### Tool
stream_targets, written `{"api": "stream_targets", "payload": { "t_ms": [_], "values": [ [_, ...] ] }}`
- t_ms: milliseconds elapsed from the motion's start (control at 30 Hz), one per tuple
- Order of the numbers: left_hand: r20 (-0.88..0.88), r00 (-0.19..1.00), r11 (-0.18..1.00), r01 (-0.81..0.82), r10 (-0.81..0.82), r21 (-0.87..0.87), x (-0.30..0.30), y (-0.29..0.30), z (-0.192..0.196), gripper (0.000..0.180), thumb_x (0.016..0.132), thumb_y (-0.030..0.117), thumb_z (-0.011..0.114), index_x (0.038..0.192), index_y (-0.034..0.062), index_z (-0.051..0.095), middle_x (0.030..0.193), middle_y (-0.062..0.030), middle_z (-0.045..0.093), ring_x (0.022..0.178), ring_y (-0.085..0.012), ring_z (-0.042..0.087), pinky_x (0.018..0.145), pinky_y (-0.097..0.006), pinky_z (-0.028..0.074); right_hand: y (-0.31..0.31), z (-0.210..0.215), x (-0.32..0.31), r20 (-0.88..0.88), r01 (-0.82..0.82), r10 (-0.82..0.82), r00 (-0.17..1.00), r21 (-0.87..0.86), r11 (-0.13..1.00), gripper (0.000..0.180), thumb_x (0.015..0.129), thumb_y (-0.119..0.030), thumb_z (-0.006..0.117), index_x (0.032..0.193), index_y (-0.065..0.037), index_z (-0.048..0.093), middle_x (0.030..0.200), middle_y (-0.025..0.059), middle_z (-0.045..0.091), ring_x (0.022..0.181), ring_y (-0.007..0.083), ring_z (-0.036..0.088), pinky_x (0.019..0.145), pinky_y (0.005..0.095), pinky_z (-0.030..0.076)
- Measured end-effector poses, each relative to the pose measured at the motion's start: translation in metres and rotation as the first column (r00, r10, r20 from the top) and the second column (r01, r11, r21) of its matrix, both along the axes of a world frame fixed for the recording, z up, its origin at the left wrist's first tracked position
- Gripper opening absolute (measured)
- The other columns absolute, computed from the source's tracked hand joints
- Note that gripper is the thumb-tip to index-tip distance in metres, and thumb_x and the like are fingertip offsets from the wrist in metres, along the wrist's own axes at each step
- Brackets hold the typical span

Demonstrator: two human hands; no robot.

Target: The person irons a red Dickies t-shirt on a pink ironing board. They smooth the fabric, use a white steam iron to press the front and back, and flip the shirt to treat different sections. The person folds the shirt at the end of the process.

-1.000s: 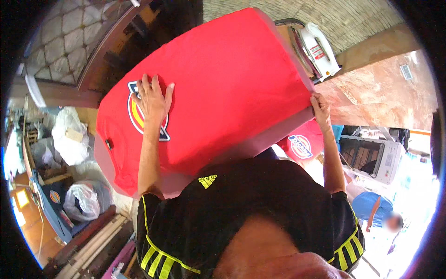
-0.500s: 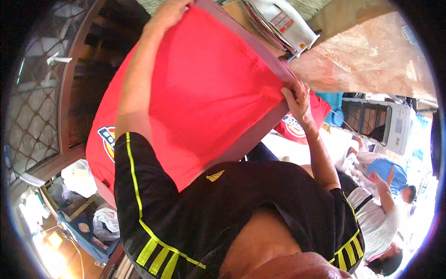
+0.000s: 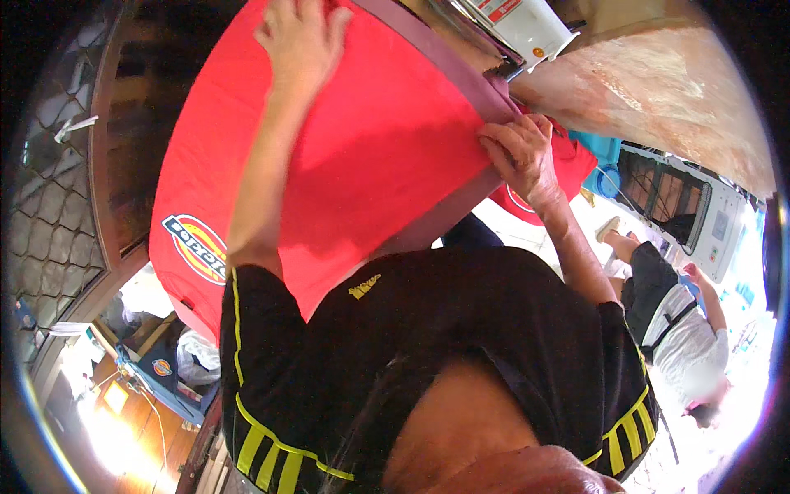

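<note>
A large red cloth (image 3: 378, 156), with a round printed emblem (image 3: 197, 247) at its left side, is spread over a mauve-covered board (image 3: 440, 210). My left hand (image 3: 303, 49) lies on the far part of the cloth, its fingers stretched and apart. At the cloth's right corner my right hand (image 3: 527, 160) has its fingers bent and closed on the red edge, beside the mauve cover. The fingertips of that hand are partly hidden.
Beyond the board stands a white appliance (image 3: 527, 29) with a red label. Another red cloth (image 3: 568, 169) hangs past my right hand. A blue container (image 3: 601, 152) and a white-framed machine (image 3: 699, 218) are farther right, near another person (image 3: 671, 313). Left is a lattice screen (image 3: 58, 189).
My left hand has come back from the far edge onto the cloth. The right hand has shifted slightly left, still at the corner. One of two people at the right has left view.
</note>
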State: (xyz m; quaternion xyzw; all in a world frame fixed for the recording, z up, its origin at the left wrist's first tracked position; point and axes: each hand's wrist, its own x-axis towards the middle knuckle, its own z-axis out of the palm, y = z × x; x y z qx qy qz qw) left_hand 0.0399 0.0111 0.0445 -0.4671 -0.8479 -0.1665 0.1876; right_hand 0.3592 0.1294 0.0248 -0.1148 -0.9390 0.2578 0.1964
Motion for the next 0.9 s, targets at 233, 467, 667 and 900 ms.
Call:
{"api": "stream_targets", "payload": {
  "t_ms": [233,467,667,900],
  "values": [
    [0.354,0.921,0.943,0.251,-0.164,-0.217,0.195,-0.053,-0.017,0.077,0.086,0.047,0.065,0.147,0.0073,0.04,0.159,-0.0197,0.025,0.144,-0.0429,0.025,0.11,-0.063,0.022,0.025,0.018,-0.011,0.054,-0.117,0.124,0.991,-0.122,0.986,0.016,0.083,-0.012,0.073,0.098,-0.009,0.069,0.09,0.005,0.071,0.079,0.0266,0.064,0.08,0.0426,0.045],
    [0.368,0.88,0.866,0.414,-0.301,-0.28,0.226,-0.052,-0.023,0.072,0.088,0.051,0.059,0.146,0.0106,0.043,0.161,-0.0145,0.024,0.149,-0.038,0.019,0.116,-0.062,0.013,0.108,0.067,-0.094,-0.265,0.057,0.114,0.957,0.559,0.827,0.022,0.088,-0.015,0.068,0.107,-0.003,0.066,0.105,0.0157,0.06,0.094,0.033,0.058,0.082,0.0417,0.047],
    [0.351,0.888,0.879,0.397,-0.295,-0.265,0.233,-0.055,-0.023,0.074,0.089,0.051,0.058,0.147,0.009,0.041,0.161,-0.0148,0.023,0.15,-0.035,0.017,0.117,-0.059,0.013,0.166,0.059,-0.142,0.178,0.087,-0.049,0.983,-0.212,0.973,0.027,0.092,-0.03,0.067,0.1,-0.004,0.061,0.083,0.0098,0.058,0.071,0.0197,0.053,0.065,0.0335,0.042],
    [0.203,0.917,0.906,0.381,-0.344,-0.185,0.244,-0.067,-0.035,0.072,0.092,0.047,0.051,0.147,0.0019,0.04,0.16,-0.0162,0.027,0.15,-0.0335,0.018,0.121,-0.052,0.009,0.109,0.113,-0.156,0.174,0.067,-0.008,0.985,-0.336,0.94,0.028,0.098,-0.034,0.061,0.095,-0.006,0.06,0.062,-0.0036,0.049,0.054,0.0032,0.043,0.047,0.0229,0.032]
  ]
}}
